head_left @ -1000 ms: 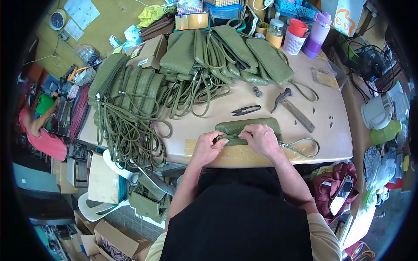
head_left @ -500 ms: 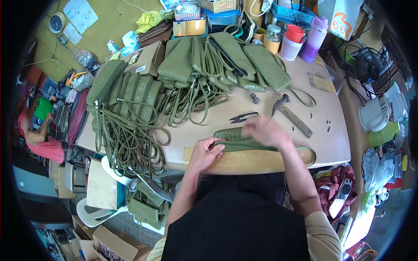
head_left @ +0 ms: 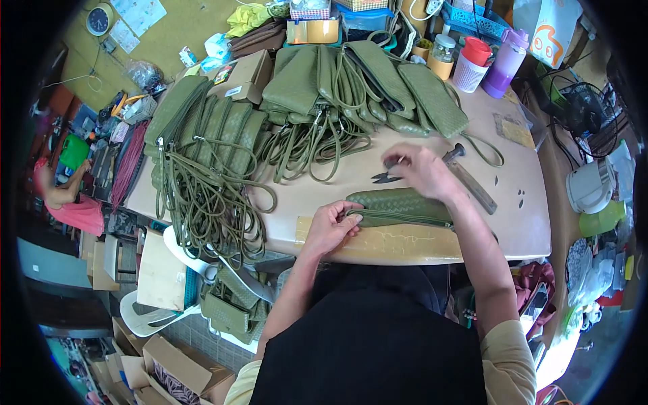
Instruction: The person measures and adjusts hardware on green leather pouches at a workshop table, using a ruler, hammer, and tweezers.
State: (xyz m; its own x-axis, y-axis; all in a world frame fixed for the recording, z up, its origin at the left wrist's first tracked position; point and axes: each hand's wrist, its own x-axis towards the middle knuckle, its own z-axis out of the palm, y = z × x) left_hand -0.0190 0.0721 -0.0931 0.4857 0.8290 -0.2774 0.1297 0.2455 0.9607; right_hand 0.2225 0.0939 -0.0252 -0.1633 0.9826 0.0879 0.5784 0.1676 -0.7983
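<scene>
My left hand (head_left: 332, 228) pinches the left end of an olive-green woven-pattern zip pouch (head_left: 398, 200), beside its zipper, at the front edge of the table. The pouch lies over a tan, tape-covered board (head_left: 378, 244). My right hand (head_left: 426, 172) is raised beyond the pouch with fingers curled together; a small dark bit shows at the fingertips, and I cannot tell what it is. Just beneath those fingers lie black thread snips (head_left: 386, 179), their handles hidden. A hammer (head_left: 472, 185) with a wooden handle rests right of that hand.
Stacked olive pouches (head_left: 297, 84) fill the back of the table. More hang at left with a tangle of straps (head_left: 209, 196). A purple bottle (head_left: 505, 64) and a red-lidded cup (head_left: 470, 67) stand back right. A person in pink (head_left: 77, 209) is at far left.
My right hand has moved away from the pouch toward the snips, uncovering more of the pouch. My left hand keeps its hold. The whole view has shifted slightly.
</scene>
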